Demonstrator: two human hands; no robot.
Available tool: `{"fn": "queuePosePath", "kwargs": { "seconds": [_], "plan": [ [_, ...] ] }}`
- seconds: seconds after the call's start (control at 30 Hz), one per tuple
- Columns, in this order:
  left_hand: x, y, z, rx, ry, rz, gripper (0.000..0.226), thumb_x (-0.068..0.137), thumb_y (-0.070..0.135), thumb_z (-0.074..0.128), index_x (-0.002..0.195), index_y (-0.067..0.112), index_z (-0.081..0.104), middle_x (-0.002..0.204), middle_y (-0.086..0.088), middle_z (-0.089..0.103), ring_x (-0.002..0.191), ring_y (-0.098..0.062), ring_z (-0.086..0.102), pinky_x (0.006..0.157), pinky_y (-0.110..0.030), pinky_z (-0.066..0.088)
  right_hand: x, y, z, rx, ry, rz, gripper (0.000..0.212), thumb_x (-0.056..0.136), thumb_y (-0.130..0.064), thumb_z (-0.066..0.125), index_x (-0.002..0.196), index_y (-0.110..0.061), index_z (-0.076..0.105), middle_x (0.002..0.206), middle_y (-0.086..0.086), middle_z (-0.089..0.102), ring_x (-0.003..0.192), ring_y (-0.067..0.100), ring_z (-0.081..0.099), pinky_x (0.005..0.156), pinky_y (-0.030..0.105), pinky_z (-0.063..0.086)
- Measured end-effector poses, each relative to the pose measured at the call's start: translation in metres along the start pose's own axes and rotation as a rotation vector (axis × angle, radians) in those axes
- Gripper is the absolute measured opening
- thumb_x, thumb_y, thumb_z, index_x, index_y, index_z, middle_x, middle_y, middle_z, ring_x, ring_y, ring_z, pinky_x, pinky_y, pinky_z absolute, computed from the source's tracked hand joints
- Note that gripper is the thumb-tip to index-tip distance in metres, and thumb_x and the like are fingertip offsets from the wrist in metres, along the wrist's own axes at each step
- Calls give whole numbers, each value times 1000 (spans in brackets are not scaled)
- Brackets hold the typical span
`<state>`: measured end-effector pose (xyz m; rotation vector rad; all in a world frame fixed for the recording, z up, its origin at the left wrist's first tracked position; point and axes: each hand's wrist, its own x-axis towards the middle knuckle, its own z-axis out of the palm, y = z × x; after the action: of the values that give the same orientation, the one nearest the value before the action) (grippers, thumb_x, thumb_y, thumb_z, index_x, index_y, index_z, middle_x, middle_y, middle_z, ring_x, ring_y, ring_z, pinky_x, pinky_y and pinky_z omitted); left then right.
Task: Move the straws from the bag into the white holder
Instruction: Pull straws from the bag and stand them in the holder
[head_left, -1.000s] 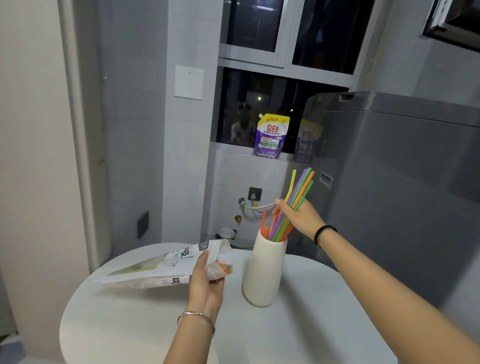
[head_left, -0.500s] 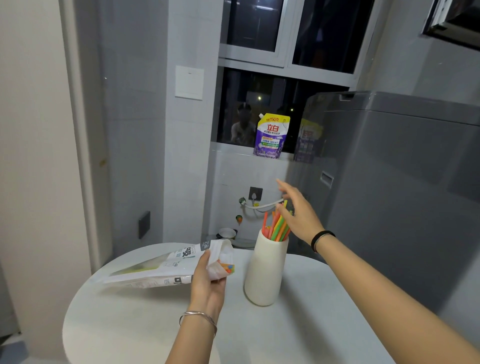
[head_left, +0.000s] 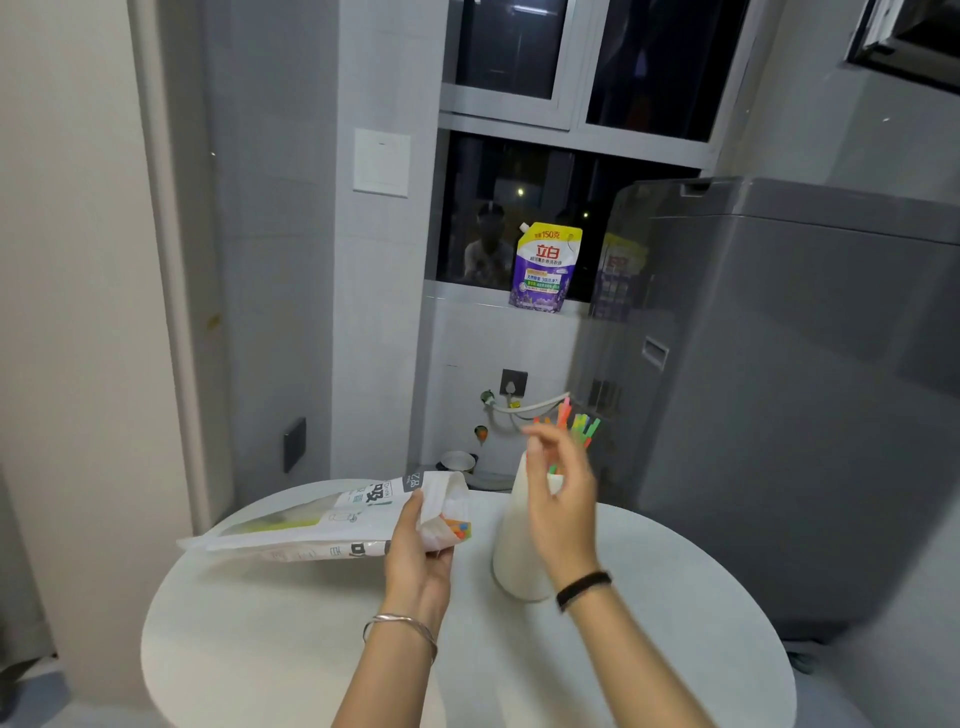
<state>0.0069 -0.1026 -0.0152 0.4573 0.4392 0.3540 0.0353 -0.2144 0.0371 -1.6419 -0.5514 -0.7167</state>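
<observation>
round table (head_left: 311, 649): straws (head_left: 579, 426) in white holder (head_left: 511, 545)

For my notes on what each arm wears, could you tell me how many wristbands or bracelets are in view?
2. A silver bangle sits on the left wrist, below the left hand gripping the bag. A black band circles the right wrist, below the open right hand. None seems hidden.

At centre frame, the left hand (head_left: 415, 561) grips the open end of the straw bag (head_left: 322, 525) above the round worktop (head_left: 260, 649); the right hand (head_left: 561, 499), fingers spread and blurred, hovers before the white holder (head_left: 511, 551) of coloured straws (head_left: 576, 423).
</observation>
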Motion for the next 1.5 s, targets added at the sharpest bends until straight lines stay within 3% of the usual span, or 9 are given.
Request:
{"fn": "queuePosePath", "kwargs": {
  "seconds": [0.1, 0.2, 0.33, 0.53, 0.73, 0.93, 1.23, 1.4, 1.5],
  "plan": [
    [-3, -5, -1, 130, -11, 104, 16, 91, 19, 57, 81, 6, 61, 46, -6, 65, 38, -14, 60, 56, -28, 53, -42, 9, 27, 270, 58, 477, 20, 97, -16, 45, 111, -15, 59, 111, -8, 60, 105, 2, 54, 96, 24, 40],
    [-9, -13, 2, 266, -4, 288, 25, 86, 15, 65, 110, 11, 64, 90, -4, 74, 76, -16, 69, 77, -31, 53, -56, 20, 38, 733, 57, 997, 32, 99, -30, 36, 117, -13, 56, 121, 3, 57, 109, 16, 54, 93, 29, 41],
    [-13, -21, 5, 499, -57, 486, 46, 78, 6, 73, 122, 7, 58, 110, -6, 69, 95, -15, 67, 70, -13, 54, -58, 31, 36, 1138, 110, 1240, 49, 98, -43, 30, 120, -9, 57, 116, 18, 63, 104, 31, 59, 92, 41, 46],
    [-14, -30, 5, 563, -108, 511, 40, 75, 8, 75, 113, 15, 62, 101, 5, 72, 83, 4, 69, 62, -7, 51, -58, 33, 33, 1044, 172, 1144, 40, 98, -28, 40, 126, -4, 55, 125, 19, 60, 120, 35, 54, 106, 47, 40],
    [-11, -24, 5, 419, -16, 470, 38, 79, 13, 73, 114, 20, 58, 104, 4, 67, 88, 1, 62, 64, -7, 50, -58, 32, 24, 641, 19, 933, 22, 96, -15, 41, 102, -11, 61, 94, 6, 66, 86, 17, 61, 74, 31, 51],
    [-8, -17, -2, 197, 16, 229, 44, 87, 14, 64, 130, 10, 55, 126, -6, 64, 109, -24, 62, 93, -37, 50, -56, 35, 21, 249, -220, 698, 14, 96, -14, 44, 86, -16, 52, 81, -2, 59, 71, 9, 55, 52, 12, 41],
    [-3, -8, -9, 47, -7, 50, 47, 91, 15, 57, 136, 9, 47, 134, -18, 57, 93, -25, 60, 77, -32, 49, -35, 29, -6, 205, -473, 454, 5, 86, -9, 63, 85, -13, 66, 87, 0, 67, 82, 7, 66, 73, 23, 56],
    [2, 0, -12, -13, -12, 15, 47, 90, 17, 57, 135, 7, 48, 129, -16, 61, 95, -23, 61, 88, -37, 49, -26, 27, -17, 290, -199, 555, 12, 87, -18, 63, 78, -11, 67, 70, -1, 67, 64, 8, 62, 53, 16, 46],
    [1, 3, -11, -54, -18, -4, 45, 90, 18, 58, 134, 9, 48, 101, -8, 67, 80, -18, 66, 71, -32, 54, -24, 28, -19, 405, 70, 646, 20, 88, -27, 61, 70, -18, 63, 62, -6, 62, 58, 6, 57, 50, 18, 42]
  ]
}}
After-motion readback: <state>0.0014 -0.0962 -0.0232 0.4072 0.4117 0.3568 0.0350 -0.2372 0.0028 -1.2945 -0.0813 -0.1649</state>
